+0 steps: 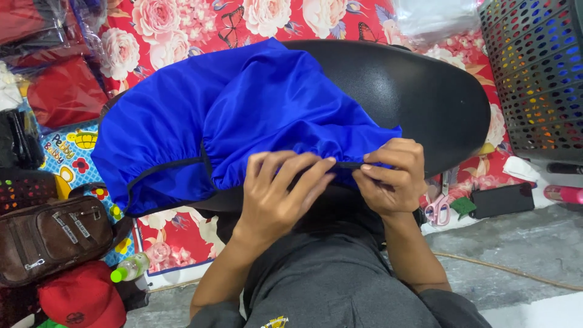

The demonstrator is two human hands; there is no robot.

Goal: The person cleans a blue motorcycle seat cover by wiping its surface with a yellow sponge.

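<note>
1. Looking down from the head camera, the view shows a person seated with a black rounded board [413, 91] across the lap, and a blue satin cloth [243, 115] draped over its left part.
2. The cloth lies bunched over the board, its gathered hem running along the near edge; a dark cord or piping [164, 165] follows that hem (its far end is lost in the folds).
3. The left hand [276, 194] rests flat on the gathered hem with fingers spread and only loosely curled, pressing the fabric down rather than gripping it.
4. The right hand [392, 176] is closed in a pinch, thumb against fingertips, on the hem's edge where the dark cord comes out, just beside the left fingertips.
5. The step in hand seems to be working the cord along the gathered hem, one hand steadying while the other pinches and draws.
6. A next move would likely call for the left hand to keep the gathers pinned while the right shifts its pinch further along, with little slack between the two hands so the slippery cloth does not slide off the board.
7. Around the lap sit a floral red mat [200, 24], pink-handled scissors [438, 209], a dark phone [501, 199], a brown bag [51, 234], a red cap [82, 294] and a dark perforated basket [540, 67].
</note>
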